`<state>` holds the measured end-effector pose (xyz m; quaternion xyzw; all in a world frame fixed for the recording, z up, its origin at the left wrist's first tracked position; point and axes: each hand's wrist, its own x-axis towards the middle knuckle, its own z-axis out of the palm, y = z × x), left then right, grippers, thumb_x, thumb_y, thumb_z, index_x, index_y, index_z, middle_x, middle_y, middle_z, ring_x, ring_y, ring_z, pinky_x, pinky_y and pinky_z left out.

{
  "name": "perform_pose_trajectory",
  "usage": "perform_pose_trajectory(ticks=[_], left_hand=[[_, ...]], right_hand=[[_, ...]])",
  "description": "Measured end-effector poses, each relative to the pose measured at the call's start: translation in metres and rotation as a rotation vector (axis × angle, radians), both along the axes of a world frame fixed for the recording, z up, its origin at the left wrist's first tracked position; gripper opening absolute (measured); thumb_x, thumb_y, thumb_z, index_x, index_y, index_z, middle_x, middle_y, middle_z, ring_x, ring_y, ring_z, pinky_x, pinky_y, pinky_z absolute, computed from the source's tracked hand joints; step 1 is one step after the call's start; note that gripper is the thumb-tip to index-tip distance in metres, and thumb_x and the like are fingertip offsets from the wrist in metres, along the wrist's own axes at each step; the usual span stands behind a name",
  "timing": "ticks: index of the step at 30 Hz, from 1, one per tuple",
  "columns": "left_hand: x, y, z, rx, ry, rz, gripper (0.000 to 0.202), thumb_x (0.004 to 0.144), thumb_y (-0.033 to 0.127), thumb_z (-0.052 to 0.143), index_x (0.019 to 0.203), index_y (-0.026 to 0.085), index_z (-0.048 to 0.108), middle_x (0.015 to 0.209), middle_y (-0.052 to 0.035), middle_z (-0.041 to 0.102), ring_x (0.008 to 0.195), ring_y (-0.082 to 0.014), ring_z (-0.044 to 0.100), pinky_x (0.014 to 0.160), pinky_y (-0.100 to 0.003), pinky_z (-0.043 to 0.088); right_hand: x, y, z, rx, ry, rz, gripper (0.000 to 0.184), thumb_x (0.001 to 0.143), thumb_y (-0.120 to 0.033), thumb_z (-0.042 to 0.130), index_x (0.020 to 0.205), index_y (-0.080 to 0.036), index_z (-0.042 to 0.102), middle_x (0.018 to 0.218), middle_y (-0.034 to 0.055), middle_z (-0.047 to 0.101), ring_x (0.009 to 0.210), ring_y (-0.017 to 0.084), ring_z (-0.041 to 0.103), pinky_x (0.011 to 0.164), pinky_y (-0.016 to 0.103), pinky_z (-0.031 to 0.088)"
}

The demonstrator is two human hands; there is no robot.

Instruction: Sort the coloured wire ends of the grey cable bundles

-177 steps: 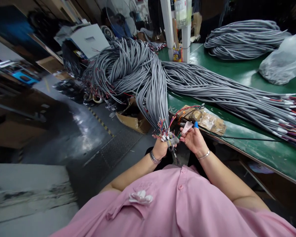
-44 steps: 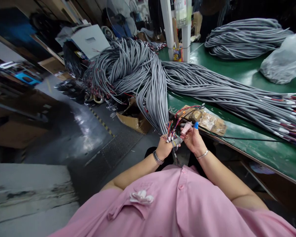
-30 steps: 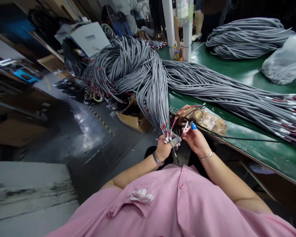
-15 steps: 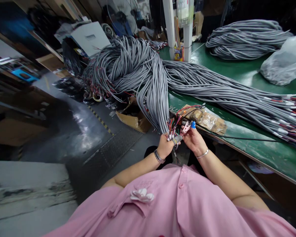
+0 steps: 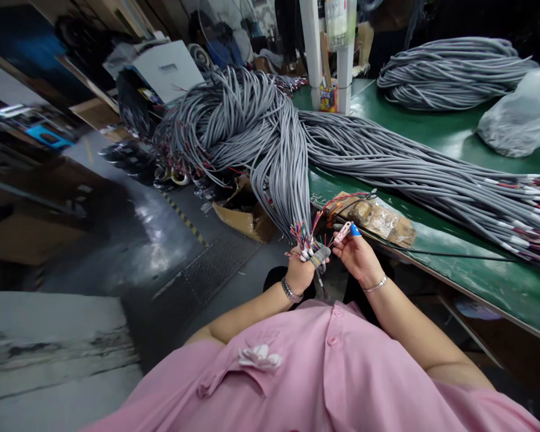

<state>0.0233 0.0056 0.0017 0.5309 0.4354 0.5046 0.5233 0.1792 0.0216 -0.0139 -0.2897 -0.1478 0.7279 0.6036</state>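
Observation:
My left hand [image 5: 300, 271] is closed round the ends of a thick bundle of grey cables [image 5: 282, 174] that hangs off the edge of the green table [image 5: 436, 240]. Stripped coloured wires [image 5: 303, 237] fan out above its fingers, and one finger wears a grey cot. My right hand [image 5: 357, 255] sits just to the right, fingers pinched near those wire ends, with a blue fingertip cover and a small pink piece [image 5: 343, 231] at the tips. A wrapped brown packet with red and black leads [image 5: 371, 216] lies on the table just beyond my right hand.
More grey cables [image 5: 414, 168] run across the table to the right, and another coil [image 5: 450, 72] lies at the back. A clear plastic bag [image 5: 519, 114] sits at far right. White posts [image 5: 328, 54] stand on the table. An open cardboard box [image 5: 243, 216] rests on the floor.
Both hands have stayed at the cable ends with small shifts; the left hand has dipped slightly and the right fingers keep working at the coloured wires.

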Motion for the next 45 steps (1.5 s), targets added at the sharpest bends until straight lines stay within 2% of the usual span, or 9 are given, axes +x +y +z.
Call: perform_pose_trajectory(ticks=[5,9,12,15,20,27,35,41,45], left_hand=[[0.005,-0.001,0.004,0.02,0.063,0.025,0.024,0.074,0.037,0.074,0.064,0.016,0.069,0.056,-0.0012,0.065,0.047,-0.0123,0.057,0.049,-0.025,0.046],[0.008,-0.001,0.004,0.019,0.101,0.047,0.025,0.074,0.037,0.075,0.062,0.016,0.068,0.055,-0.0005,0.063,0.049,-0.0127,0.057,0.053,-0.025,0.047],[0.011,-0.001,0.004,0.017,0.085,0.052,0.024,0.073,0.037,0.075,0.064,0.016,0.067,0.058,-0.001,0.065,0.054,-0.0134,0.059,0.054,-0.025,0.047],[0.013,-0.001,0.005,0.021,0.079,0.056,0.024,0.073,0.038,0.075,0.066,0.016,0.066,0.061,-0.0011,0.065,0.055,-0.0133,0.058,0.054,-0.025,0.046],[0.013,-0.002,0.006,0.034,0.069,0.063,0.023,0.073,0.035,0.075,0.068,0.017,0.063,0.062,-0.0004,0.065,0.055,-0.0123,0.057,0.053,-0.024,0.045],[0.012,-0.006,0.011,0.056,0.114,0.046,0.024,0.072,0.035,0.076,0.067,0.016,0.064,0.061,-0.0001,0.064,0.057,-0.0126,0.058,0.06,-0.026,0.048],[0.003,-0.007,0.016,0.062,0.151,0.033,0.023,0.071,0.039,0.076,0.063,0.019,0.066,0.061,-0.0011,0.066,0.059,-0.0152,0.06,0.063,-0.029,0.05],[-0.003,-0.01,0.028,0.059,0.157,0.11,0.02,0.071,0.038,0.075,0.065,0.021,0.067,0.061,-0.002,0.068,0.059,-0.0173,0.062,0.064,-0.031,0.051],[-0.002,-0.009,0.026,0.076,0.159,0.094,0.022,0.076,0.038,0.071,0.065,0.02,0.066,0.062,-0.0021,0.067,0.058,-0.0164,0.062,0.063,-0.03,0.051]], right_hand=[[-0.005,-0.001,-0.003,0.074,-0.202,-0.196,0.028,0.074,-0.046,0.077,0.075,-0.02,0.066,0.062,-0.0045,0.061,0.051,0.007,0.049,0.053,0.021,0.046],[-0.007,0.0,-0.01,0.114,-0.466,-0.379,0.04,0.081,-0.056,0.065,0.067,-0.019,0.065,0.059,-0.0013,0.062,0.051,0.008,0.049,0.051,0.021,0.042],[-0.009,0.003,-0.013,0.089,-0.334,-0.265,0.046,0.08,-0.065,0.061,0.074,-0.02,0.068,0.065,0.0006,0.066,0.055,0.011,0.054,0.052,0.023,0.045],[-0.012,0.005,-0.009,0.033,-0.086,-0.131,0.041,0.076,-0.062,0.068,0.083,-0.022,0.068,0.077,0.0013,0.071,0.063,0.013,0.062,0.056,0.026,0.051],[-0.016,0.006,0.001,-0.043,0.072,-0.171,0.032,0.077,-0.052,0.073,0.081,-0.021,0.067,0.077,-0.0004,0.071,0.064,0.011,0.062,0.058,0.023,0.052],[-0.019,0.005,0.001,-0.046,0.069,-0.177,0.034,0.078,-0.054,0.071,0.082,-0.021,0.066,0.078,0.0003,0.071,0.064,0.012,0.061,0.058,0.024,0.051],[-0.005,-0.005,0.002,0.039,0.065,0.03,0.052,0.079,-0.072,0.055,0.09,-0.022,0.066,0.091,0.0044,0.072,0.07,0.015,0.064,0.062,0.027,0.054],[0.003,-0.008,0.007,0.041,0.023,0.063,0.032,0.083,-0.053,0.064,0.091,-0.022,0.067,0.091,0.0033,0.072,0.068,0.012,0.062,0.063,0.024,0.054],[0.002,-0.01,0.007,0.075,-0.026,0.032,0.027,0.081,-0.046,0.069,0.09,-0.02,0.069,0.089,0.0027,0.072,0.068,0.012,0.061,0.061,0.023,0.053]])
